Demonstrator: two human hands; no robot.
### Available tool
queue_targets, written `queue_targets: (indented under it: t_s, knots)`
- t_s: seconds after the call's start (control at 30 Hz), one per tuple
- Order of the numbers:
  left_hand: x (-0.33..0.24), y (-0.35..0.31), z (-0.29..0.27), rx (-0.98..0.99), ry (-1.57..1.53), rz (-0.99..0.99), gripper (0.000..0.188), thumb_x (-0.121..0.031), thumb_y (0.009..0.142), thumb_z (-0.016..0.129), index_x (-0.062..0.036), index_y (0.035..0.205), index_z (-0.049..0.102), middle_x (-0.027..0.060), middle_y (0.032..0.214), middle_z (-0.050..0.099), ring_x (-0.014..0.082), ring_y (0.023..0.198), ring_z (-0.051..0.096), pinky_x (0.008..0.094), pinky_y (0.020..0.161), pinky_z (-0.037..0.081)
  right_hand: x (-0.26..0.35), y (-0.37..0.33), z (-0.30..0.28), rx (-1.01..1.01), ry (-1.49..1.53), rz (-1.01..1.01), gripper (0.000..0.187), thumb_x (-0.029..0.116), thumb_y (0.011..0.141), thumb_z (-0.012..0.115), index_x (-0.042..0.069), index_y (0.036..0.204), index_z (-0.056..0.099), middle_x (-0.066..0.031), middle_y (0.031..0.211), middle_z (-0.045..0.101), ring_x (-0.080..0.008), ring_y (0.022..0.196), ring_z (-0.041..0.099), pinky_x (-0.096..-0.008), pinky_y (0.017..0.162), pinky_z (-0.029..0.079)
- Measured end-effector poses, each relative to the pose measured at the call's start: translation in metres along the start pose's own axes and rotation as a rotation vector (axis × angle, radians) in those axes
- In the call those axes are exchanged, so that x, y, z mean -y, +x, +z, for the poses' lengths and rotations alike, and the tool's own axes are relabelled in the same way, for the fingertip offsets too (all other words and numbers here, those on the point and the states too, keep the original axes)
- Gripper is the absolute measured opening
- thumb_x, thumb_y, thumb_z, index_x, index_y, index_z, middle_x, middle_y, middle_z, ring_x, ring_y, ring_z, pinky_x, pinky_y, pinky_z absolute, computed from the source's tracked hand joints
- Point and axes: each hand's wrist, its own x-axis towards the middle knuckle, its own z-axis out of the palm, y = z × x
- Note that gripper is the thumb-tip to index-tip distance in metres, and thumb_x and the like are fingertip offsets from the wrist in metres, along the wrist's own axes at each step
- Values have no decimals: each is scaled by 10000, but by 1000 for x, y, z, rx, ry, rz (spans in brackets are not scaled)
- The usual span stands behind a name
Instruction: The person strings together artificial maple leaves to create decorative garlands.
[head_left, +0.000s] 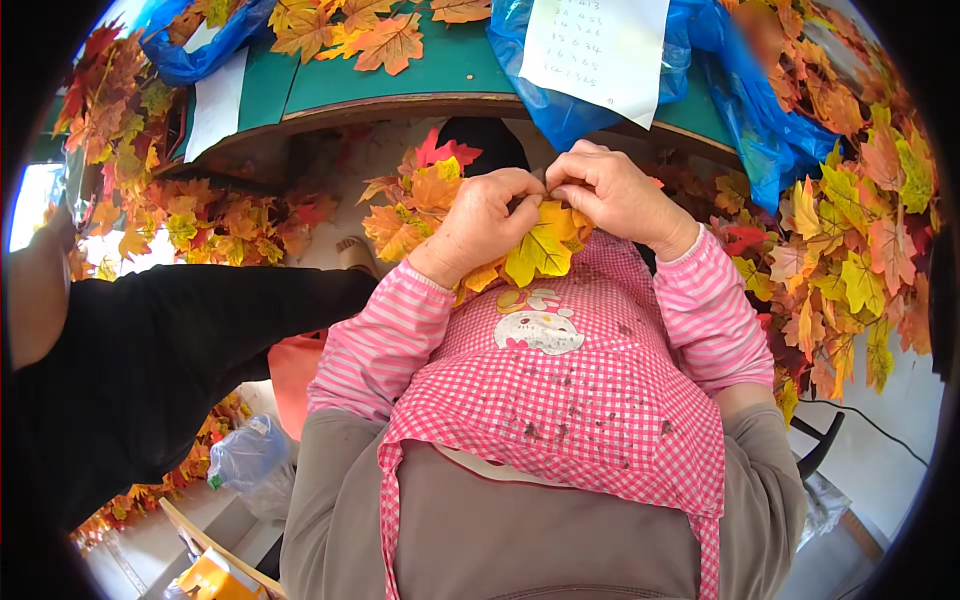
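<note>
Over my lap, just short of the table edge, my left hand (490,215) and my right hand (612,190) meet with fingertips pinched together. Between and below them hangs a cluster of artificial maple leaves; a yellow leaf (540,248) shows under the fingers. Orange leaves (398,228) and a red leaf (445,150) of the bunch stick out past my left hand. The fingers of both hands are closed at the top of the yellow leaf, and the exact bit they pinch is too small to make out. A pink checked apron (560,400) lies beneath.
Ahead is a green table (400,90) with loose orange leaves (390,43), a blue plastic bag (760,110) and a handwritten paper sheet (595,55). Leaf garlands (850,250) hang at the right and more at the left. Beside me on the left sits a person in black clothing (190,340).
</note>
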Motion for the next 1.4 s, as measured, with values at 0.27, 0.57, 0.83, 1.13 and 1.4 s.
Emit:
queue_targets:
  t_s: [0.27, 0.57, 0.83, 1.13, 1.4]
  knots:
    - [3, -1, 3, -97, 33, -116, 112, -57, 848, 607, 11, 927, 647, 180, 814, 653, 315, 747, 670, 370, 656, 523, 4, 3, 30, -213, 172, 122, 92, -14, 865, 612, 4, 951, 588, -114, 884, 601, -249, 777, 623, -322, 696, 503]
    - [21, -6, -3, 58, -813, -689, 170, -159, 930, 639, 0, 975, 677, 10, 869, 671, 74, 793, 617, 222, 698, 507, 31, -31, 50, -300, -241, -104, 243, 94, 870, 628, 28, 1104, 631, -105, 982, 659, -275, 1008, 589, -413, 947, 417]
    - [7, -5, -9, 144, -526, -552, 113, -97, 902, 658, 3, 952, 673, -4, 844, 660, 49, 777, 594, 218, 693, 496, 5, -25, 21, -504, 6, -3, 126, 84, 890, 617, 17, 986, 663, -136, 982, 682, -323, 925, 642, -373, 808, 517]
    - [-12, -8, -11, 93, 41, -151, 144, -73, 800, 672, -12, 930, 680, 112, 842, 650, 242, 752, 660, 319, 665, 518, 5, -25, 15, -176, 518, 282, 89, 58, 919, 631, -5, 977, 653, -31, 853, 670, -81, 791, 614, -240, 725, 518]
    - [-37, 13, 16, 17, 41, -197, 176, -100, 887, 642, 22, 1013, 658, 144, 864, 681, 193, 731, 653, 316, 672, 517, 6, -30, 14, -382, 322, 154, 92, -13, 887, 637, -14, 978, 654, -43, 877, 666, -100, 763, 626, -241, 679, 515]
